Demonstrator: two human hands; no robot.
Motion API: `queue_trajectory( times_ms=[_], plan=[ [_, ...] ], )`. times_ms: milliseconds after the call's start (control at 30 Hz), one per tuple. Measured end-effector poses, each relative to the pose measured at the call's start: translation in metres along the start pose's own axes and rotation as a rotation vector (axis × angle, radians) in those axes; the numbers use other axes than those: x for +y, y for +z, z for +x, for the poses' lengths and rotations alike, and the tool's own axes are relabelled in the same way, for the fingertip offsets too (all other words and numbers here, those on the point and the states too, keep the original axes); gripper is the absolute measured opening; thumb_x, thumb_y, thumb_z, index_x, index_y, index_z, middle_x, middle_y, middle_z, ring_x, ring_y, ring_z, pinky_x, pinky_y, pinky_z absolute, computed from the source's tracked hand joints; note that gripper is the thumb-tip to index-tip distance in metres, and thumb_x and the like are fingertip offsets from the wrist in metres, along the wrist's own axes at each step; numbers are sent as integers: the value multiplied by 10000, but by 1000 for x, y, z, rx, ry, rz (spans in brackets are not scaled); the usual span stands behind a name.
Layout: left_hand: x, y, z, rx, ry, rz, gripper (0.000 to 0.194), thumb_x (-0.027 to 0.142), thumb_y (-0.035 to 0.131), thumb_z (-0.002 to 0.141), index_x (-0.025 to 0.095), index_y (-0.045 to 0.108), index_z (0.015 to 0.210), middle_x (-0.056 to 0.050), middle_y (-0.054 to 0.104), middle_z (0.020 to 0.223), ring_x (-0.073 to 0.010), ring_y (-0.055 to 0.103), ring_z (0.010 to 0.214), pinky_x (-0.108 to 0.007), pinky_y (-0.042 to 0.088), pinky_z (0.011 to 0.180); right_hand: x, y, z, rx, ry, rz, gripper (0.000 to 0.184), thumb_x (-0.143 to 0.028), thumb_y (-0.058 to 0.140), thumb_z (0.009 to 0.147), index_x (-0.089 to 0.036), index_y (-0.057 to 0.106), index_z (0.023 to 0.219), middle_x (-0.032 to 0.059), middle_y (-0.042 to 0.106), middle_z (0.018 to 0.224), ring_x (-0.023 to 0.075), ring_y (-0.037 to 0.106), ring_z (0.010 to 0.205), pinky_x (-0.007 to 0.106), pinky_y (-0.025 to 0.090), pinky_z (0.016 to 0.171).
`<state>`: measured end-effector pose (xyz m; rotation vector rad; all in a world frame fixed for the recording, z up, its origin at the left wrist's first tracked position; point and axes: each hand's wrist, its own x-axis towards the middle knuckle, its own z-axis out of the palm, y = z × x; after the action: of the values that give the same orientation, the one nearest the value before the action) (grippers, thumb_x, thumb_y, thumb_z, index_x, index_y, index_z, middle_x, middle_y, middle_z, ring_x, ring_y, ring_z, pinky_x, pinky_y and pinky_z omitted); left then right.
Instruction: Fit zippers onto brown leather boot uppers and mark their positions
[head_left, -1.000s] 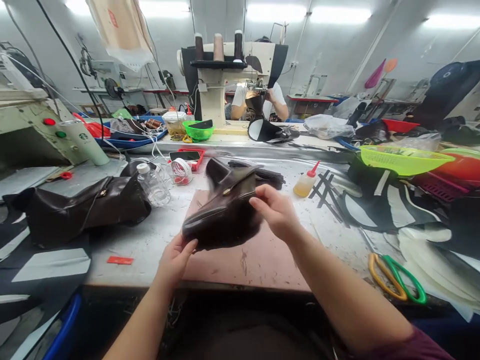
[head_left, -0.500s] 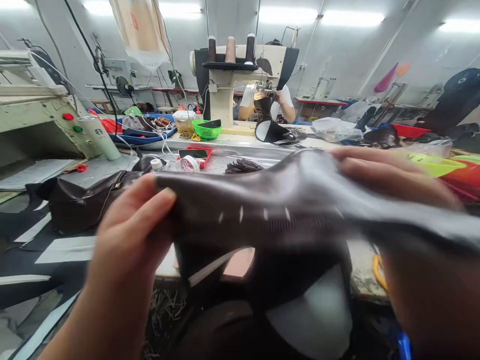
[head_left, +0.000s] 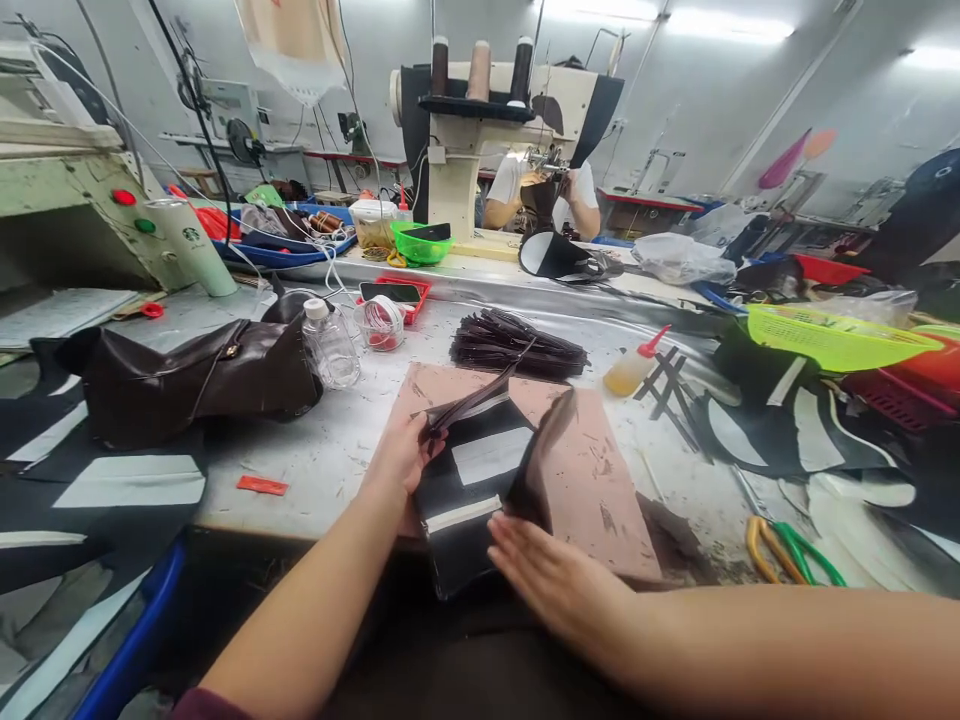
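Note:
A dark brown leather boot upper [head_left: 461, 560] lies spread at the near edge of the pink cutting board [head_left: 600, 490], its black inner side facing up with white reinforcing strips on it. My left hand [head_left: 401, 450] pinches its left edge between thumb and fingers. With fingers stretched out, my right hand [head_left: 555, 570] rests flat against the piece's lower right side, where a brown flap curls up. Beyond the board sits a bundle of dark leather strips [head_left: 517, 345]. Another brown boot upper [head_left: 165, 385] with a small metal fitting lies on the left.
A clear bottle [head_left: 330, 350] and a tape roll [head_left: 381, 325] stand at the left. Right of the board are a glue bottle [head_left: 630, 372], loose dark strips [head_left: 667, 385] and scissors [head_left: 795, 550]. Behind, a person works at a sewing machine [head_left: 457, 160].
The boot upper was lifted and turned close to the camera, then came down onto the board with its inside up. My right hand went from gripping it to lying flat on it.

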<state>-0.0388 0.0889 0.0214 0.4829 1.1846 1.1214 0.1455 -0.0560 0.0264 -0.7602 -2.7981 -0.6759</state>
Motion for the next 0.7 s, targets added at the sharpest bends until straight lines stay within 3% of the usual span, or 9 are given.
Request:
queue_trajectory(
  times_ms=[100,200,267,333,433,500,567,633,700],
  plan=[
    [0,-1,3,-15,5,-13,84,135,470,833,162,540,872,-15,630,711,-116,618,564,-219,491,531,31,15,-1,-133,-77,-123,400,-107,342,817,-41,604,1111,127,610,1184,238,500,1168,360,389,1024],
    [-2,-2,2,-15,15,-31,78,132,474,826,162,542,848,-10,626,706,-104,600,566,-210,484,532,64,-1,21,-245,-107,-161,350,-63,379,800,-57,652,1018,150,668,1040,264,586,1035,429,427,975],
    [-5,-2,-3,-12,21,-50,65,133,481,819,165,536,828,2,624,717,-87,586,570,-201,484,546,76,-18,38,-434,-27,-90,304,-38,427,765,-53,680,934,195,672,995,291,644,865,477,515,783],
    [-12,-3,-12,-29,10,-67,24,149,515,799,168,528,802,10,625,736,-80,582,587,-203,491,570,85,-34,50,-700,65,101,227,-33,511,697,-83,704,806,190,696,863,282,656,677,426,524,566],
    [-28,-6,-27,-106,-42,-65,95,200,611,734,162,526,756,12,616,694,-94,581,590,-219,494,576,98,-43,50,-992,228,680,65,-164,628,658,-170,690,638,51,658,561,209,607,507,325,478,485],
    [-36,-9,-32,-163,-77,-47,190,248,680,670,153,519,707,14,592,615,-99,560,541,-214,473,536,104,-38,40,-1010,426,1029,202,-367,597,727,-195,697,692,9,648,556,176,598,510,295,477,507],
    [-42,-12,-34,-203,-92,-33,271,305,723,618,151,508,679,21,566,557,-89,520,479,-196,428,482,103,-26,28,-1003,627,1162,406,-506,452,811,-186,700,774,25,679,647,174,620,572,290,490,552],
    [-44,-14,-33,-230,-89,-25,318,354,738,591,152,513,686,26,556,542,-80,496,460,-186,394,463,95,-13,18,-1016,740,1049,527,-555,347,844,-158,691,799,86,699,753,214,644,670,329,498,617],
    [-44,-14,-33,-246,-68,-21,341,386,742,580,153,522,698,24,570,575,-84,513,508,-195,412,515,81,-4,10,-958,739,861,499,-548,394,821,-138,677,852,144,695,827,272,644,757,390,490,684]
  ],
)
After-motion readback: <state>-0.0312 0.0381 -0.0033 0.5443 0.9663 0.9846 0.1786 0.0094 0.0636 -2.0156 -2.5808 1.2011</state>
